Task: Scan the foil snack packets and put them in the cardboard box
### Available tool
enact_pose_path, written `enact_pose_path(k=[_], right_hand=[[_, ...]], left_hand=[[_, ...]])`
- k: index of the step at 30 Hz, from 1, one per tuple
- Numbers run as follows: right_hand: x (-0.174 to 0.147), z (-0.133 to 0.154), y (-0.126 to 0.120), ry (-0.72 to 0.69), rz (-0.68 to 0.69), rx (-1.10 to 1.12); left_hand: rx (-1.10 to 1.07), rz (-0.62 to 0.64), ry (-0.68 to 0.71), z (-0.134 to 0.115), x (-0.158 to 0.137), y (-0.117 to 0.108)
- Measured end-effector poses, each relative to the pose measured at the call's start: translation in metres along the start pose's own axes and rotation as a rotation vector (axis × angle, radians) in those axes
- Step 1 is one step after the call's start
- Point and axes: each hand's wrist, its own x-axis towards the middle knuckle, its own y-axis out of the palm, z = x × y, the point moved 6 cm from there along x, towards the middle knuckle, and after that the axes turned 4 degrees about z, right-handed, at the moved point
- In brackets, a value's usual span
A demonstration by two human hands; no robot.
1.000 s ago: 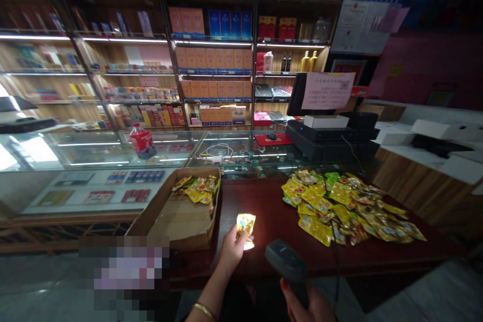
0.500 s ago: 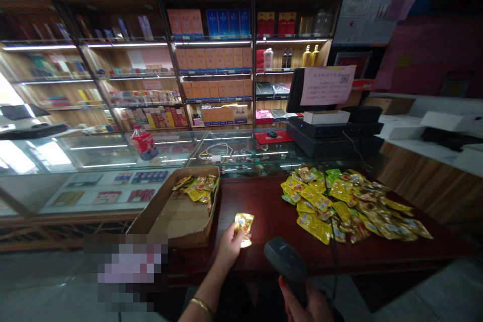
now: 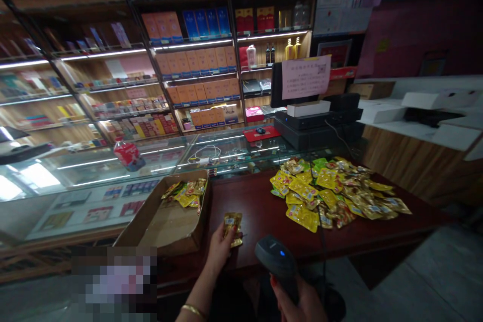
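Observation:
My left hand point(image 3: 222, 242) is closed on a small gold snack packet point(image 3: 233, 221), its printed label facing up, just above the dark red table point(image 3: 241, 201). In my right hand point(image 3: 298, 302) is a black barcode scanner point(image 3: 273, 256), held by its handle, with a blue light lit on top and its head towards the packet. To the left stands a shallow cardboard box point(image 3: 173, 224) with several packets point(image 3: 187, 193) at its far end. A big heap of yellow, gold and green packets point(image 3: 332, 188) lies on the table's right side.
Behind the table runs a glass display counter point(image 3: 166, 153) bearing a red-labelled bottle point(image 3: 127, 152), a white cable point(image 3: 206, 153) and a mouse point(image 3: 260, 131) on a red mat. A monitor point(image 3: 277, 85) stands at the back right. The scanner's cord point(image 3: 322, 246) crosses the heap.
The bright light on the packet has gone out, and a blue light now shows on the scanner. The view has shifted slightly; both hands keep their hold.

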Motion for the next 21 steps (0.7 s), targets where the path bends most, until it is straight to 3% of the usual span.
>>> enact_pose_path(k=[6, 14, 21], right_hand=[[-0.001, 0.003, 0.006, -0.017, 0.053, 0.003], [-0.003, 0.005, 0.007, -0.046, 0.035, -0.024], [-0.002, 0.000, 0.011, 0.021, 0.054, -0.036]], left_hand=[[0.131, 0.003, 0.025, 0.005, 0.001, -0.005], [0.123, 0.026, 0.028, 0.004, 0.000, -0.004], [0.191, 0.091, 0.044, 0.006, -0.004, -0.001]])
